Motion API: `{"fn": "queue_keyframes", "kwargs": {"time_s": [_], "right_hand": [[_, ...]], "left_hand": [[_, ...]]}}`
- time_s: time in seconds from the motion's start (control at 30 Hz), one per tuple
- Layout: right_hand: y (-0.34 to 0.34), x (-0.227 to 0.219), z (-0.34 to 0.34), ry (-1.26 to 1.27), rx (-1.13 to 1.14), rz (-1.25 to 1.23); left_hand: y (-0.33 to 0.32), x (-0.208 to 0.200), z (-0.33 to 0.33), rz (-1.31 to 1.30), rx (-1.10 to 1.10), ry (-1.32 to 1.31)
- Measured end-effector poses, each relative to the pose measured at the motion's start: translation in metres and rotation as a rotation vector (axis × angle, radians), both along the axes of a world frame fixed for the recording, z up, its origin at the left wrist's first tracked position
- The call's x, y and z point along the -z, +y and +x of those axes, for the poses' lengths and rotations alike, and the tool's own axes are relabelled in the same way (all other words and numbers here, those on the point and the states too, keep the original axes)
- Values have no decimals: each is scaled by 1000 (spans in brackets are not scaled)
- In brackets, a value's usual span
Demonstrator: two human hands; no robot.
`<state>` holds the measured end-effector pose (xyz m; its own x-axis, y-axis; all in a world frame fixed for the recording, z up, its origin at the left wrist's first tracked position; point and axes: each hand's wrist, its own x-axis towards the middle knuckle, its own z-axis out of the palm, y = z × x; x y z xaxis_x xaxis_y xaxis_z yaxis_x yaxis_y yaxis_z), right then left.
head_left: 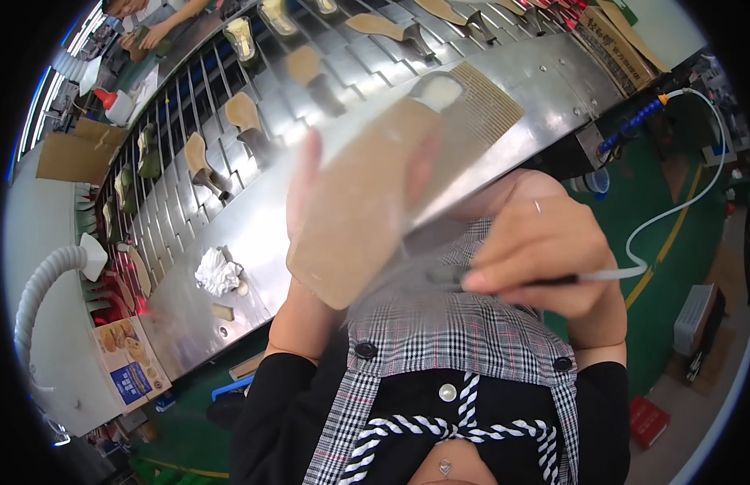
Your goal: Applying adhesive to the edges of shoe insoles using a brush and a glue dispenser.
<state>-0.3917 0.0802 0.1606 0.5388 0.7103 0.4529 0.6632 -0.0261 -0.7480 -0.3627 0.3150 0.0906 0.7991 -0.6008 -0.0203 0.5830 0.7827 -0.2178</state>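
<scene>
My left hand (304,174) is closed around a long tan sole-shaped piece (367,202), tilted in front of my body and smeared by motion. Its fingers show along both edges of the piece. In my closed right hand (545,242) is a slim black-handled brush (553,281), its blurred tip near the lower edge of the tan piece. Whether the tip touches it I cannot tell. From the handle's rear end a thin white hose (638,263) runs off to the right. Behind the tan piece, a sheet of corrugated cardboard (492,101) lies on the metal bench.
Tan soles with dark heels (244,117) lie on the slatted metal conveyor (177,194) beyond the bench. A crumpled white cloth (219,272) rests at left, near a flexible white duct (47,279). A cardboard box (617,48) stands far right. Another person (152,32) works across the conveyor.
</scene>
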Motion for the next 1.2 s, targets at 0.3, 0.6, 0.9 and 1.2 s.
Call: {"fn": "queue_keyframes", "kwargs": {"time_s": [0.3,0.6,0.9,1.2], "right_hand": [[-8,-12,-3,-35,109,-56],[-8,-14,-7,-126,110,-99],[-8,-14,-2,-194,118,-100],[-12,-12,2,-218,331,-25]], "left_hand": [[1,-16,-10,0,26,-18],[12,-10,-19,126,7,-141],[19,-7,-25,212,3,-140],[32,0,-33,143,42,-141]]}}
